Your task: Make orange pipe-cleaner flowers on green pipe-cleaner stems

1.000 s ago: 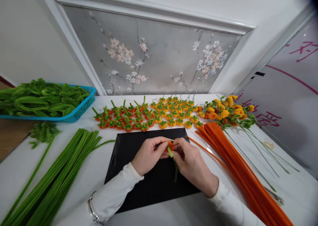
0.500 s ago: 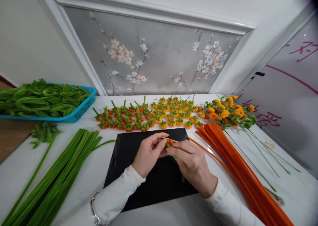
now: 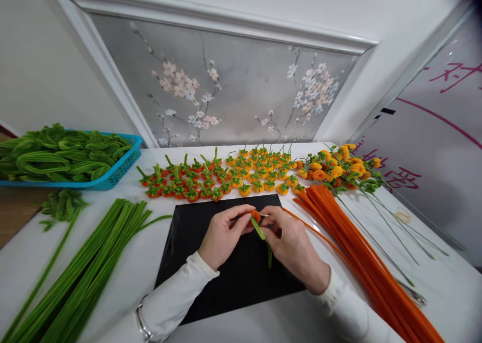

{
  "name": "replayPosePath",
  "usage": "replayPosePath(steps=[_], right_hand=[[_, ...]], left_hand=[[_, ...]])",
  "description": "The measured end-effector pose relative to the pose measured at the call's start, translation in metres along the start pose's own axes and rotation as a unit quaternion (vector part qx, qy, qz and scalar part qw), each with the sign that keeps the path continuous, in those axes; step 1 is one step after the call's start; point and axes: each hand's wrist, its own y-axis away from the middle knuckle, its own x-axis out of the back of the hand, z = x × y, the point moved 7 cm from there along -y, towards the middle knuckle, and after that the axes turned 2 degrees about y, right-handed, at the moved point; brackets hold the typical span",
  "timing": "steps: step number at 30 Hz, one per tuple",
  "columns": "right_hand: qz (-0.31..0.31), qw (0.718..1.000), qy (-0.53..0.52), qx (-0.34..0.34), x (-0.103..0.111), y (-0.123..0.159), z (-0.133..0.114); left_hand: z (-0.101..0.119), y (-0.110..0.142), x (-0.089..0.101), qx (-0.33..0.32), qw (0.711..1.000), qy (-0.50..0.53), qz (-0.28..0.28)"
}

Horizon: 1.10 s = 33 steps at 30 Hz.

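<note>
Over the black mat point(image 3: 203, 282), my left hand point(image 3: 225, 232) pinches a small orange chenille piece point(image 3: 256, 216) between thumb and fingertips. A short green chenille strip point(image 3: 258, 228) sticks out from it, down and to the right. My right hand point(image 3: 295, 245) is closed beside it, its fingers curled round a thin pale stick point(image 3: 264, 215), most of which is hidden in the hand. Below the right fingers another green chenille end point(image 3: 269, 256) hangs over the mat; what it joins is hidden.
Behind the mat stand rows of small orange point(image 3: 192, 195) and yellow point(image 3: 244, 188) chenille pumpkins. Orange chenille stems point(image 3: 350, 247) and yellow flowers point(image 3: 337, 169) lie right. Green stems point(image 3: 94, 257) and a blue basket point(image 3: 113, 177) of green pieces are left. Metal scissors or pliers point(image 3: 414, 294) lie far right.
My right hand has drawn slightly back from the orange piece, and the stick no longer crosses over it. The green strip now shows more fully. The view has shifted a little.
</note>
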Motion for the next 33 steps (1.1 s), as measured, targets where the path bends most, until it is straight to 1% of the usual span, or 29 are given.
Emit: replayPosePath(steps=[3, 5, 7, 9, 11, 13, 16, 19, 23, 25, 27, 30, 33], right_hand=[[-0.013, 0.998, -0.061, -0.017, -0.001, 0.001, 0.001], [-0.02, 0.99, -0.136, -0.04, -0.002, 0.001, 0.003], [-0.023, 0.971, -0.225, -0.072, -0.004, 0.001, 0.006], [-0.022, 0.947, -0.304, -0.103, -0.007, 0.0, 0.008], [-0.014, 0.929, -0.351, -0.119, -0.008, 0.0, 0.008], [-0.005, 0.923, -0.365, -0.119, -0.009, 0.0, 0.008], [-0.003, 0.933, -0.342, -0.113, -0.009, 0.001, 0.008], [0.006, 0.956, -0.278, -0.094, -0.005, 0.001, 0.009], [0.038, 0.986, -0.148, -0.064, 0.003, 0.002, 0.008], [0.054, 0.995, -0.078, -0.036, 0.006, 0.003, 0.003], [0.067, 0.997, -0.028, 0.003, 0.008, 0.005, -0.005], [0.078, 0.996, -0.021, 0.047, 0.009, 0.007, -0.015], [0.088, 0.994, -0.043, 0.056, 0.009, 0.007, -0.017]], left_hand=[[0.003, 0.001, -0.002, -0.018, 0.999, -0.03, -0.007], [0.005, 0.001, -0.002, -0.028, 0.999, -0.035, -0.008], [0.007, 0.001, -0.002, -0.036, 0.999, -0.031, -0.006], [0.008, 0.002, -0.002, -0.041, 0.999, -0.028, -0.007], [0.009, 0.003, -0.003, -0.045, 0.999, -0.026, -0.006], [0.009, 0.003, -0.003, -0.04, 0.999, -0.022, -0.006], [0.007, 0.004, -0.003, -0.025, 0.999, -0.019, -0.008], [0.007, 0.005, -0.003, -0.028, 0.999, -0.032, -0.008], [0.009, 0.007, -0.003, -0.062, 0.995, -0.072, 0.006], [0.011, 0.008, -0.003, -0.084, 0.992, -0.095, 0.013], [0.013, 0.009, -0.003, -0.103, 0.988, -0.115, 0.021], [0.014, 0.009, -0.003, -0.11, 0.985, -0.126, 0.025], [0.013, 0.009, -0.006, -0.097, 0.991, -0.091, 0.009]])
